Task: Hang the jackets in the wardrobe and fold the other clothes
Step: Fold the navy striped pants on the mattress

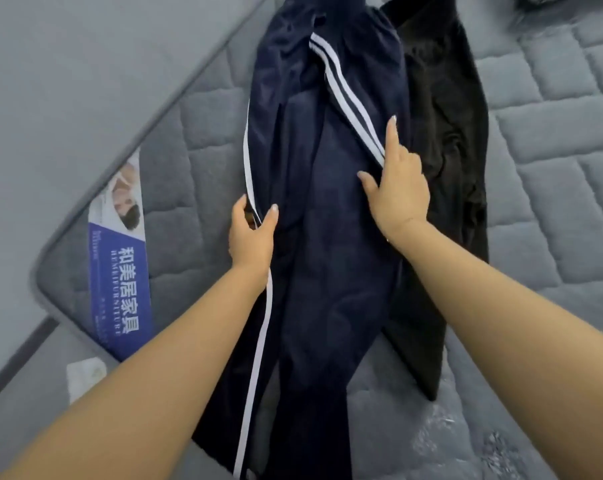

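Observation:
Navy track trousers [324,209] with white side stripes lie stretched lengthwise on a grey quilted mattress [549,140]. My left hand [251,233] pinches the trousers' left edge at the white stripe, thumb and fingers closed on the cloth. My right hand [397,181] rests on the right leg by the double stripe, index finger extended, the other fingers curled at the fabric's edge. A black garment [445,140] lies under and to the right of the trousers, partly covered by them.
A blue and white label [121,271] with white characters is sewn at the mattress corner on the left. Grey floor [50,81] lies beyond the mattress edge. A dark patterned item [539,0] shows at the top right edge.

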`<state>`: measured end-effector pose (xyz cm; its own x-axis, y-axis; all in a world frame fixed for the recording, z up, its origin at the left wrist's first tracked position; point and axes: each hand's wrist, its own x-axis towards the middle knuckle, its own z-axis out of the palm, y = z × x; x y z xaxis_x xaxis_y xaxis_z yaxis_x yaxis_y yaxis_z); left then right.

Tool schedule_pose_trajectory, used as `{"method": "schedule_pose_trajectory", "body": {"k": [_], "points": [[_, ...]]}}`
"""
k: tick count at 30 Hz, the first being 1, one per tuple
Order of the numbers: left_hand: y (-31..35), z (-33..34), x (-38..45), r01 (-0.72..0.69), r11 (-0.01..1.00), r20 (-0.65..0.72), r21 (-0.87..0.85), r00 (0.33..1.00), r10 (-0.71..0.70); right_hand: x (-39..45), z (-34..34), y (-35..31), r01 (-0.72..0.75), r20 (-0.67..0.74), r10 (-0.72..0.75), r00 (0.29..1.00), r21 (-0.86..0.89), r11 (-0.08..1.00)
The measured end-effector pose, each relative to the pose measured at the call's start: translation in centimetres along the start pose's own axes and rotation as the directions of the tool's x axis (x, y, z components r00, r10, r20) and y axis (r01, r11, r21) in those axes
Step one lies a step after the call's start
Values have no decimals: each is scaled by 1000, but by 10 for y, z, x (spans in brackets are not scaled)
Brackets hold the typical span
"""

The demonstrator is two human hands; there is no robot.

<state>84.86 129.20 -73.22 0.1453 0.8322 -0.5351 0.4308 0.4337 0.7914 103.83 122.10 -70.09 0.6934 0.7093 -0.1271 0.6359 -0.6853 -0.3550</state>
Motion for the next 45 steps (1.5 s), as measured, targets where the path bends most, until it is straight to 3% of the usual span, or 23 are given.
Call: {"method": "schedule_pose_trajectory", "body": {"k": [4, 8, 10, 12, 14, 16, 19, 22, 25, 27, 29, 30, 31, 33, 36, 38, 41, 45], "points": [[-16, 0, -9, -171, 982, -32, -78, 985, 169, 4, 17, 9, -45, -148, 53, 988, 56, 997], [-28, -23, -51, -80, 977, 99, -197, 990, 101, -44, 5, 12, -40, -108, 90, 990, 397, 917], [-46, -44, -84, 30, 990, 183, -136, 983, -5, -98, 0, 14, -90, 2, 107, 994, 552, 829], [-66, -68, -120, 171, 983, 260, -62, 954, -150, -165, -1, 17, -263, 204, 169, 964, 650, 713], [-88, -94, -151, 259, 965, 300, 41, 918, -259, -230, -2, 25, -456, 370, 271, 889, 655, 602], [-98, -112, -162, 325, 945, 318, 36, 893, -319, -273, -3, 31, -556, 422, 362, 831, 615, 559], [-89, -115, -140, 388, 909, 338, -156, 885, -320, -283, -4, 24, -472, 331, 347, 878, 467, 748], [-63, -91, -94, 362, 894, 372, -264, 893, -252, -246, 2, 1, -155, 121, 123, 985, 308, 939], [-33, -64, -48, 307, 895, 342, -323, 920, -192, -194, 23, -27, 54, 69, -61, 996, 100, 994], [-17, -50, -27, 266, 918, 325, -295, 931, -165, -166, 39, -38, 66, 105, -65, 992, -9, 998], [-7, -40, -20, 227, 941, 333, -253, 933, -136, -148, 48, -40, 2, 93, -10, 996, 82, 997], [-3, -37, -20, 206, 947, 338, -245, 934, -116, -144, 48, -38, -89, 67, 74, 995, 270, 959], [1, -34, -24, 193, 949, 347, -251, 933, -98, -145, 42, -34, -190, 71, 180, 981, 506, 841], [11, -29, -37, 202, 936, 387, -288, 919, -80, -157, 22, -21, -316, 174, 331, 927, 837, 447], [30, -16, -75, 226, 935, 470, -272, 879, -76, -194, -13, 13, -331, 333, 400, 854, 940, -75], [38, 2, -109, 211, 951, 529, -227, 846, -61, -222, -34, 42, -253, 384, 437, 813, 910, -327], [43, 42, -165, 168, 976, 658, -141, 752, -35, -266, -64, 92, -88, 372, 516, 772, 866, -493], [47, 116, -245, 8, 999, 775, 33, 631, -30, -332, -100, 174, 58, 370, 614, 697, 825, -563]]}}
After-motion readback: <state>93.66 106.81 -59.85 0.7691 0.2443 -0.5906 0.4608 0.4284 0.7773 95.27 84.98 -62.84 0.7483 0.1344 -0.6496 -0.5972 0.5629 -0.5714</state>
